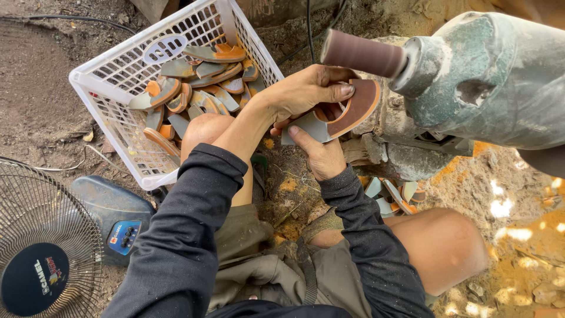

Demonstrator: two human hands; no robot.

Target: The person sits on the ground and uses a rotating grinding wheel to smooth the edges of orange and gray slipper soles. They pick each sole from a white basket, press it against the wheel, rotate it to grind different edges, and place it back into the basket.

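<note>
Both hands grip one curved shoe sole [347, 112], brown on one face and grey on the other, just below the brown sanding drum [362, 53] of a dusty grey-green motor [488, 76]. The left hand [309, 88] closes over its top edge; the right hand [321, 156] pinches it from beneath. Whether sole and drum touch is hard to tell. A white plastic basket [118, 70] of similar soles stands on the dirt floor to the left, near a fan [47, 247].
</note>
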